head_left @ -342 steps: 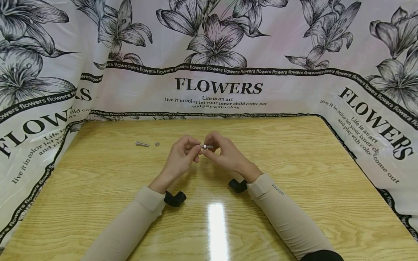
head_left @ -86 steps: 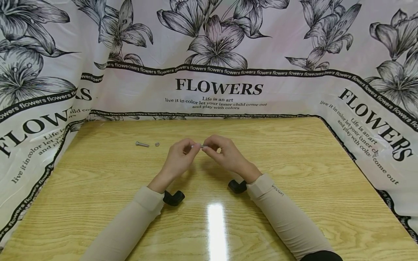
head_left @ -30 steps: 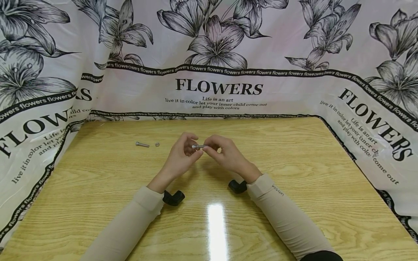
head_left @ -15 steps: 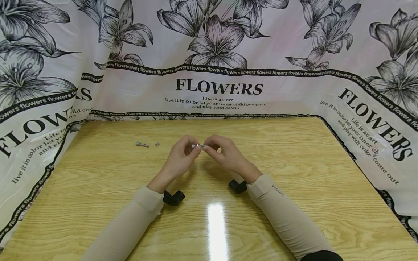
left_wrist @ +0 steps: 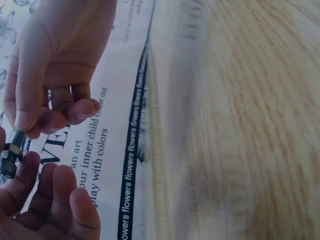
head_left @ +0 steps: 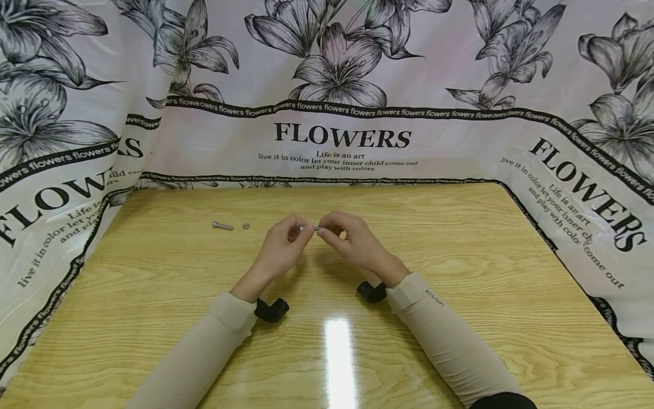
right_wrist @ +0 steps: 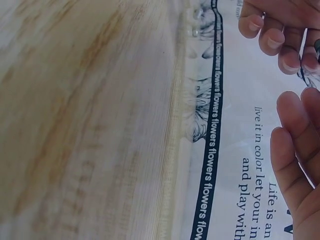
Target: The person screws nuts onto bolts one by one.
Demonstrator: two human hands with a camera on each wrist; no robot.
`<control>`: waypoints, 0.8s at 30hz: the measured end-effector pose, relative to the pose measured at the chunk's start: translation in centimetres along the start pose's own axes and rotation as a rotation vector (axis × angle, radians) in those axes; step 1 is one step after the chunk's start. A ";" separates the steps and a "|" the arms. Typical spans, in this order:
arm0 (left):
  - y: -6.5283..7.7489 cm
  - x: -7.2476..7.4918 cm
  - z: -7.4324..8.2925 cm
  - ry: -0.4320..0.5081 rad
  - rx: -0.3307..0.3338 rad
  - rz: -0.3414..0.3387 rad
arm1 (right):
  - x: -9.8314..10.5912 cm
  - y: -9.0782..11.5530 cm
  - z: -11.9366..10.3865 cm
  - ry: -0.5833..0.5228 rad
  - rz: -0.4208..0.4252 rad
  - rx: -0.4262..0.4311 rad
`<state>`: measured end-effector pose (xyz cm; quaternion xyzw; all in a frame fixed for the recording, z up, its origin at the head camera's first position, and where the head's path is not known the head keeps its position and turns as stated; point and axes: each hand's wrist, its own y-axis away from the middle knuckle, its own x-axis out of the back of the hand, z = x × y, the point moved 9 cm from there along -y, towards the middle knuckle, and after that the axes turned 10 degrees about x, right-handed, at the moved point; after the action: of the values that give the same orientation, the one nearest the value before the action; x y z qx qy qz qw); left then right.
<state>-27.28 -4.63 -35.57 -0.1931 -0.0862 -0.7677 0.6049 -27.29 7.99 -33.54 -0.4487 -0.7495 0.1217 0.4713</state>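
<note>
Between my two hands is a metal bolt [left_wrist: 19, 137] with a hex nut [left_wrist: 14, 149] on its thread, close to the bolt's head. My left hand [head_left: 278, 244] pinches the nut between thumb and index finger; the bolt's head sticks out on that side. The tip of the thread is gripped by the thumb and fingertips of my right hand [head_left: 360, 244]. In the head view, the left fingers cover most of the nut. The right wrist view shows the fingers of both hands, but the bolt is almost wholly out of frame.
To the left of my hands, a second bolt [head_left: 222, 226] and a loose nut [head_left: 246, 226] lie on the wooden table [head_left: 460, 255]. A flower-printed cloth [head_left: 342, 142] stands around the table's back and sides. Black wrist mounts [head_left: 272, 311] hang below both cuffs.
One second ago my left fingers were spread apart at the nut; now they are closed on it again. The right hand keeps its grip. Earlier, the nut showed farther right.
</note>
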 end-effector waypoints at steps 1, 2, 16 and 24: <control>0.0 0.1 0.0 0.000 0.006 0.006 | 0.0 0.0 0.0 0.000 -0.001 0.002; 0.0 0.1 0.0 0.000 0.010 0.009 | 0.0 0.0 0.0 -0.001 -0.001 0.003; 0.7 0.3 2.1 0.041 -0.027 0.023 | 0.0 0.1 0.2 -0.017 0.006 -0.010; 1.9 0.6 4.1 0.001 -0.002 0.002 | -0.1 0.0 0.1 -0.007 0.005 0.001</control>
<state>-24.75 -4.12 -31.76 -0.1933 -0.0848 -0.7675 0.6053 -27.38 7.99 -33.66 -0.4499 -0.7500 0.1248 0.4685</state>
